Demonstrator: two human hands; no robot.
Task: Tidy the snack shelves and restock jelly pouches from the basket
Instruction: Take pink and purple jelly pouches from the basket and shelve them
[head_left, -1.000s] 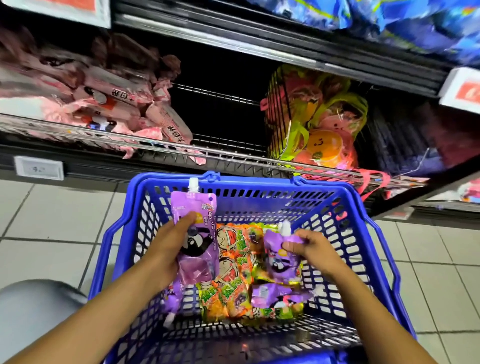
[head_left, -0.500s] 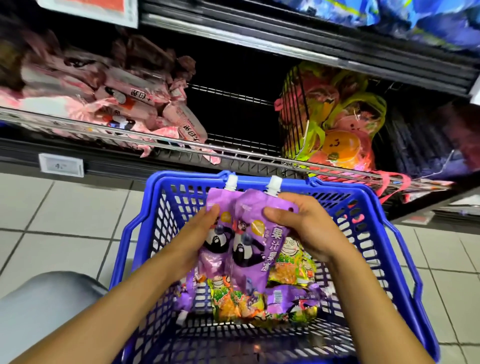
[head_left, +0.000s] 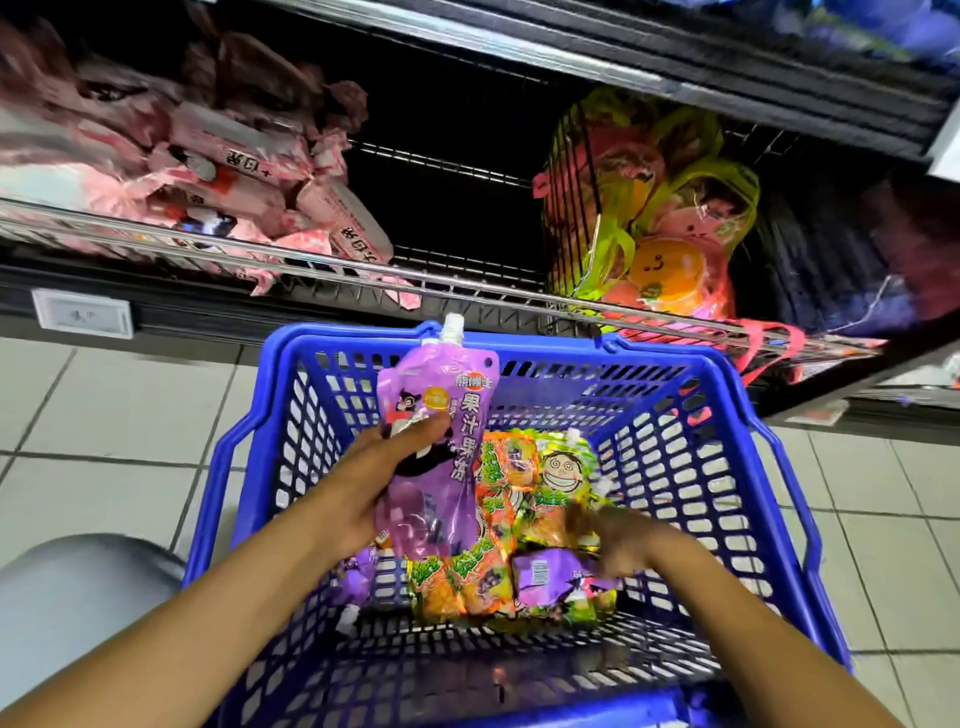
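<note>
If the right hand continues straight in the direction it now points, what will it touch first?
The right hand is blurred and reaches down and leftward into the blue basket. It would probably first meet the purple pouch lying among the orange and green pouches, though blur and depth leave some doubt.

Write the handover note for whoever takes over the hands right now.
Left hand: holding purple jelly pouches upright over the blue basket.
Right hand: blurred, down among the pouches in the basket; grip cannot be told.
In basket: another purple pouch and orange-green pouches.
Shelf: middle section between pink packs and net bags looks bare.
Done: purple pouches gathered in left hand.
Left: shelve them, then clear the basket.
</note>
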